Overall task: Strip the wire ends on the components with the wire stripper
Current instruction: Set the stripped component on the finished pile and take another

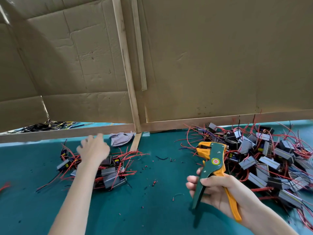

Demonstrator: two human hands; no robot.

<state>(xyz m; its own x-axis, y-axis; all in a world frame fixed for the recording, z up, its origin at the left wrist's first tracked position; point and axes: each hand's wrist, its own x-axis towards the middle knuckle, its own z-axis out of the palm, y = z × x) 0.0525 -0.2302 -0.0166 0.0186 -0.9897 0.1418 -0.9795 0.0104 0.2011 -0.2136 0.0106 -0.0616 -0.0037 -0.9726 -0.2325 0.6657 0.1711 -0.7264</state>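
Your left hand (92,150) is over the small pile (108,173) of components, fingers spread and holding nothing, though motion blur softens them. A rag (121,139) lies just behind it, and insulation scraps dot the mat (135,209) in the middle. Your right hand (218,192) grips the stripper (211,165) by both handles, with the head up and empty. The big pile (264,160) sits to its right. Each component looks light and rigid, but its thin red wires look limp and tangle easily. Hold it by the boxy body, not the leads, and lift slowly so its neighbours don't drag along.
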